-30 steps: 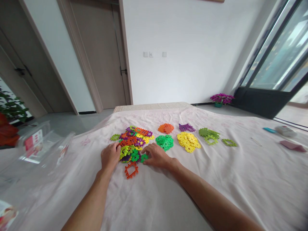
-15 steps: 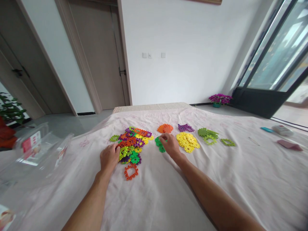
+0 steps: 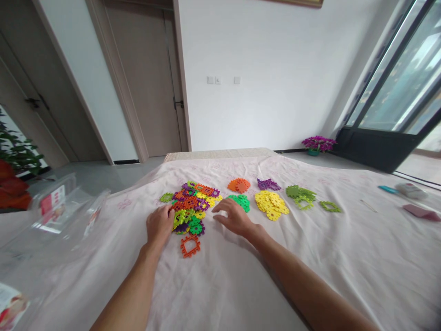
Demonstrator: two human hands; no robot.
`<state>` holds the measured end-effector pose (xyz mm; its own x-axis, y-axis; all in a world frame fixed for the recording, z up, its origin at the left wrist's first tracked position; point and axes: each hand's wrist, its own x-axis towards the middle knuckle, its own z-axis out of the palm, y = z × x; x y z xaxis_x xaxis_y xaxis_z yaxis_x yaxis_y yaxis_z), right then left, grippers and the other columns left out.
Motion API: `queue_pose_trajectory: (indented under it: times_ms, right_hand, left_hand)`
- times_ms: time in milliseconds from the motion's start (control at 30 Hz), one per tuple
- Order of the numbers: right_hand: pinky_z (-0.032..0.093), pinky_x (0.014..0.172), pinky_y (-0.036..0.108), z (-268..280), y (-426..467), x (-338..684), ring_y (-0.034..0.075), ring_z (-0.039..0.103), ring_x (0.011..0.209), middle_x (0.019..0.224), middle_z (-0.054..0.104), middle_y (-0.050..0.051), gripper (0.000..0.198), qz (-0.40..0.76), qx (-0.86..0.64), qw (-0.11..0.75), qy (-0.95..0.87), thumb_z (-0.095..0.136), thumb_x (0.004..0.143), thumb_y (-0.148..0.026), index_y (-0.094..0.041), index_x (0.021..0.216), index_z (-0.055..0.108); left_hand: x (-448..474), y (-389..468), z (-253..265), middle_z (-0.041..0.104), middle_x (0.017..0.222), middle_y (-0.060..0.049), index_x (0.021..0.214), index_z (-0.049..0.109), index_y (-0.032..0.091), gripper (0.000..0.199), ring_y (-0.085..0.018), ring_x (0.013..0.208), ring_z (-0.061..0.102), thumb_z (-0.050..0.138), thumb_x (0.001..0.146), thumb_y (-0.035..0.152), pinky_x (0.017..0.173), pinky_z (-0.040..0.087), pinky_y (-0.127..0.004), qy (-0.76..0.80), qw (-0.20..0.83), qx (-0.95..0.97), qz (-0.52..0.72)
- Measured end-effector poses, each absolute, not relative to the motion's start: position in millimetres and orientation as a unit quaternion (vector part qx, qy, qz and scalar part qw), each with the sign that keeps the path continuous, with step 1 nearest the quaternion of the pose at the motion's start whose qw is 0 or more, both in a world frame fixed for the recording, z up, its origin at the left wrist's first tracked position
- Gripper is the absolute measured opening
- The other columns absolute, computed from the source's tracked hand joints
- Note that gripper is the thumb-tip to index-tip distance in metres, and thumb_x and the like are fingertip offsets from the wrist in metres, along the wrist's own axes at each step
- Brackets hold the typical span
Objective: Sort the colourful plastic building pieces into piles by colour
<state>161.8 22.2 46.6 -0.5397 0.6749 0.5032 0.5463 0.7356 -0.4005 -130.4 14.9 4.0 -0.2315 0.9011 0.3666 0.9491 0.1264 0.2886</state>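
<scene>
A mixed pile of interlocking plastic pieces [image 3: 188, 204] lies on the cloth in orange, purple, green, lime and yellow. Against the pile's left side rests my left hand [image 3: 160, 225], its fingers loosely bent and touching the outer pieces, with nothing seen gripped. My right hand [image 3: 236, 218] hovers right of the pile, thumb and fingers apart, holding nothing. Just behind it sits a group of green flower-shaped pieces [image 3: 244, 202], partly hidden by the hand. Near the front lies one orange square frame piece [image 3: 190, 253].
Separate groups hold orange discs [image 3: 239, 185], purple pieces [image 3: 268, 185], yellow flower pieces [image 3: 271, 204] and olive-green pieces [image 3: 299, 192]. A lime frame [image 3: 330, 207] lies alone farther right. Clear plastic packaging [image 3: 57, 216] is at left; a pink item [image 3: 421, 213] is at far right.
My right hand has moved left and its fingers have parted, away from the green group, which now shows more. My left hand stays at the pile. The view has shifted slightly.
</scene>
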Motion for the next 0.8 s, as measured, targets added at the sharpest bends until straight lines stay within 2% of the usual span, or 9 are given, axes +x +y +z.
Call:
queue_pose_trajectory:
  times_ms: [167,233,367,467,600,733,800]
  right_hand:
    - [0.045,0.087,0.031,47,-3,132,0.021,0.058,0.101,0.113,0.064,0.007,0.056,0.125,-0.23,0.224,-0.939,0.072,0.08,-0.056,-0.028,0.128,0.063]
    - [0.045,0.086,0.031,47,-9,125,0.022,0.057,0.101,0.115,0.062,0.008,0.063,0.104,-0.21,0.197,-0.952,0.069,0.08,-0.062,-0.028,0.133,0.06]
    - [0.044,0.083,0.032,44,-16,117,0.022,0.057,0.097,0.108,0.064,0.007,0.05,0.059,-0.191,0.182,-0.963,0.058,0.089,-0.062,-0.028,0.125,0.065]
    - [0.044,0.083,0.03,42,-18,115,0.02,0.059,0.091,0.099,0.067,0.007,0.036,0.051,-0.19,0.201,-0.96,0.048,0.098,-0.05,-0.025,0.114,0.069]
    - [0.046,0.082,0.027,42,-8,122,0.017,0.063,0.089,0.098,0.07,0.006,0.03,0.1,-0.259,0.295,-0.914,0.042,0.102,-0.035,-0.023,0.108,0.069]
    - [0.048,0.078,0.027,47,31,150,0.017,0.065,0.085,0.094,0.072,0.004,0.026,0.127,-0.423,0.417,-0.794,0.048,0.098,-0.034,-0.022,0.102,0.071]
    - [0.047,0.071,0.027,50,58,171,0.017,0.065,0.076,0.083,0.072,0.003,0.028,0.129,-0.503,0.447,-0.729,0.048,0.095,-0.034,-0.02,0.098,0.072]
  left_hand:
    - [-129,13,6,0.07,0.122,-0.008,0.119,0.067,0.02,0.039,-0.022,0.112,0.063,0.039,0.095,0.031,0.098,0.043,-0.034,-0.749,0.048,-0.619,-0.234]
    - [-128,13,6,0.07,0.122,-0.008,0.12,0.067,0.02,0.039,-0.023,0.112,0.063,0.039,0.095,0.031,0.098,0.043,-0.034,-0.749,0.047,-0.619,-0.234]
    - [-129,13,5,0.07,0.122,-0.008,0.12,0.066,0.02,0.039,-0.023,0.112,0.062,0.039,0.095,0.031,0.097,0.043,-0.034,-0.748,0.05,-0.618,-0.237]
    - [-129,15,4,0.069,0.123,-0.008,0.119,0.066,0.021,0.038,-0.022,0.113,0.062,0.039,0.095,0.031,0.098,0.042,-0.034,-0.748,0.047,-0.618,-0.237]
    - [-130,16,3,0.069,0.124,-0.007,0.119,0.066,0.022,0.038,-0.021,0.115,0.061,0.038,0.095,0.032,0.099,0.042,-0.032,-0.75,0.037,-0.616,-0.238]
    - [-130,16,2,0.069,0.123,-0.007,0.119,0.066,0.021,0.038,-0.022,0.115,0.061,0.039,0.095,0.032,0.099,0.042,-0.033,-0.748,0.04,-0.618,-0.239]
    - [-131,17,1,0.069,0.123,-0.007,0.119,0.066,0.02,0.038,-0.021,0.114,0.062,0.039,0.095,0.032,0.099,0.041,-0.033,-0.749,0.041,-0.617,-0.237]
